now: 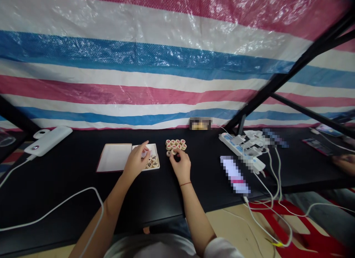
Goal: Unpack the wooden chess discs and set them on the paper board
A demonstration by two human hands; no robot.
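Observation:
My left hand (pixel 136 160) is over a small white box (pixel 159 162), its fingers spread and bent above the round pieces inside. Several Chinese chess pieces (pixel 155 164) with dark characters show in the right part of the box; the hand covers the rest. Joined on the left is the flat lid (pixel 114 158), pale inside with a reddish edge. To the right, my right hand (pixel 181 164) pinches a Chinese chess piece (pixel 173 152) between thumb and index finger, down at table level. It is beside a dark-marked piece (pixel 168 153), just in front of rows of red-marked pieces (pixel 173 142).
A phone (pixel 235 175) with a cable and a white power strip (pixel 241 150) full of plugs lie to the right. A white device (pixel 48 141) with a cable is at the left. Striped sheeting (pixel 138 76) hangs behind the black table (pixel 155 198). Another person's hand (pixel 344 163) is far right.

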